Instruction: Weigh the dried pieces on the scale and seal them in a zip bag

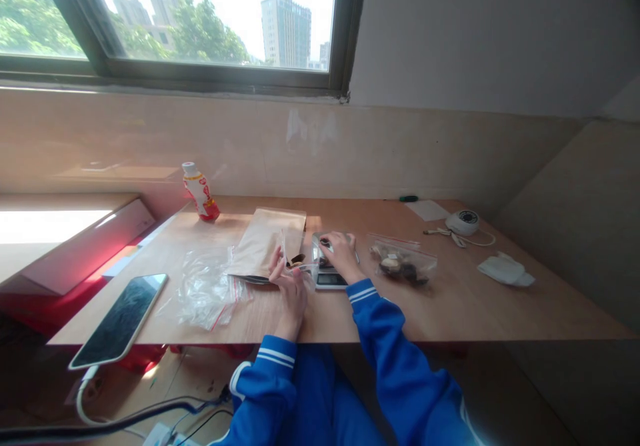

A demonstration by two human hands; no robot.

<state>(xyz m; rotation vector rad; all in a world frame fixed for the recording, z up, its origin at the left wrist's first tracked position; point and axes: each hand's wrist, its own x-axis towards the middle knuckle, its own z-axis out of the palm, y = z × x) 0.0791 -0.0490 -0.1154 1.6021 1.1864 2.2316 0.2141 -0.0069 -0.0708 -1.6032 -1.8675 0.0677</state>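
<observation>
Centrally, the right hand (341, 257) rests curled on a kitchen scale (330, 279); the left hand (291, 294) seemingly pinches a clear bag (303, 276) beside a paper pouch (265, 243).

Bright daylight from the window (210, 26) washes out the sky, the left hand (290, 293) casts a soft shadow on the surface (450, 313), and the wide lens bends the frame's edges.

Zip bag (401, 261) beside right hand (341, 256)
</observation>
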